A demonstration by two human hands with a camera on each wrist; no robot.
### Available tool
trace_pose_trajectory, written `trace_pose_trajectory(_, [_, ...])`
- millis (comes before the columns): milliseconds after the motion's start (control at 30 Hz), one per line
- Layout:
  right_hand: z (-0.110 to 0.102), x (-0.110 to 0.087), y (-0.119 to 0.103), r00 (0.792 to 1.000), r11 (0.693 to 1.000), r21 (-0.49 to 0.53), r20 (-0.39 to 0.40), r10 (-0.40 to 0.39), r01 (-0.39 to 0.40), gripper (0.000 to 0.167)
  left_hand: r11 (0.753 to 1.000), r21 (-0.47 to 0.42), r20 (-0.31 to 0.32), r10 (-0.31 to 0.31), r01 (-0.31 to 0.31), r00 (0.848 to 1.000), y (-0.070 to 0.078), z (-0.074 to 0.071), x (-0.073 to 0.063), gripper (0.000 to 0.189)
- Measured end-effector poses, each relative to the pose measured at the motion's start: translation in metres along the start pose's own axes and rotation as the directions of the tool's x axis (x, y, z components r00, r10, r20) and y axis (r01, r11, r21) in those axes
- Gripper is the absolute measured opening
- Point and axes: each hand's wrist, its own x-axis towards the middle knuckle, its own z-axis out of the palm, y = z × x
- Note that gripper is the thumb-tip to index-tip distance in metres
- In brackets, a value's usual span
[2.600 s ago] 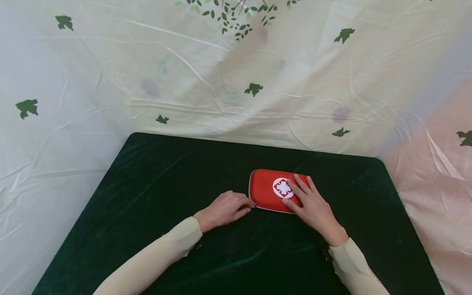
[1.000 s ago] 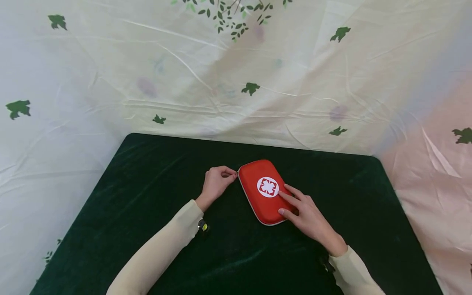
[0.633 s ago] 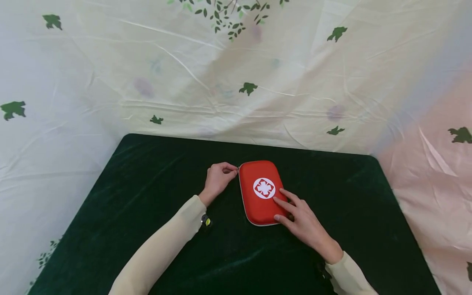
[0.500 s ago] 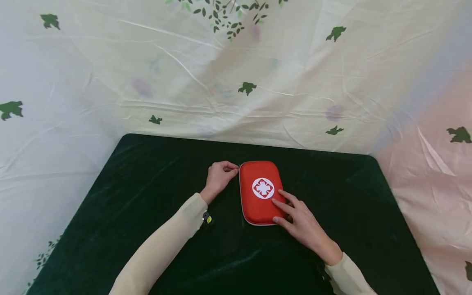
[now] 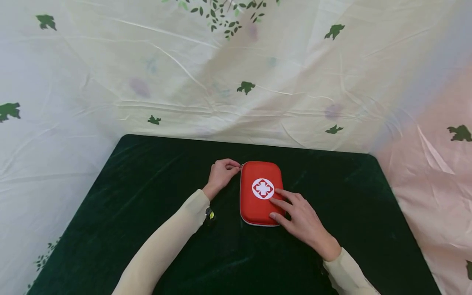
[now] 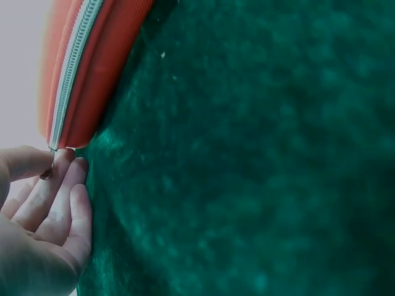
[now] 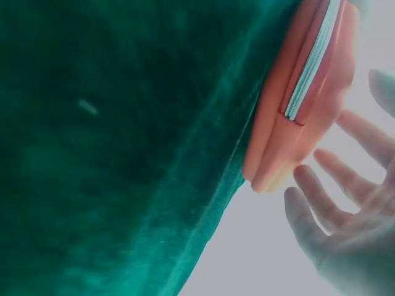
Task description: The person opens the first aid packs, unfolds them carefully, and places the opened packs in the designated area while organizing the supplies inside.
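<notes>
A red zippered first-aid case (image 5: 259, 211) with a white cross emblem (image 5: 263, 188) lies flat on a dark green cloth, its long sides pointing away from me. At its far left corner, my left hand (image 5: 220, 174) pinches the small zipper pull (image 6: 47, 173) between thumb and finger. The pale zipper (image 6: 73, 65) runs along the case's side, and its teeth look closed in the left wrist view. My right hand (image 5: 304, 219) rests spread fingers on the case's right side, near the emblem. In the right wrist view, those fingers stretch toward the case's end (image 7: 278, 148).
The green velvet-covered table (image 5: 166, 164) extends around the case on all sides. Behind it hangs a pale curtain (image 5: 184, 82) printed with green birds and leaves, with more fabric at the left and right. A dark wrist camera (image 5: 210, 215) sits under the left sleeve.
The case has turned about a quarter turn clockwise from lying sideways. My left hand has moved away from me with the zipper pull, and my right hand has slid slightly nearer me.
</notes>
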Motion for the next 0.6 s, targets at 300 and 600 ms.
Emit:
trace_pose_trajectory(300, [-0.003,0.040,0.004,0.999,0.999,-0.036,0.047,-0.029,0.030,0.066,0.997,0.062,0.027,0.035,-0.036,0.999,-0.001,0.001,0.000,0.017])
trace_pose_trajectory(600, [0.009,0.060,0.008,0.984,0.999,-0.012,0.171,0.053,-0.052,0.073,0.980,0.179,0.045,0.081,-0.088,0.996,0.001,-0.006,0.001,0.018])
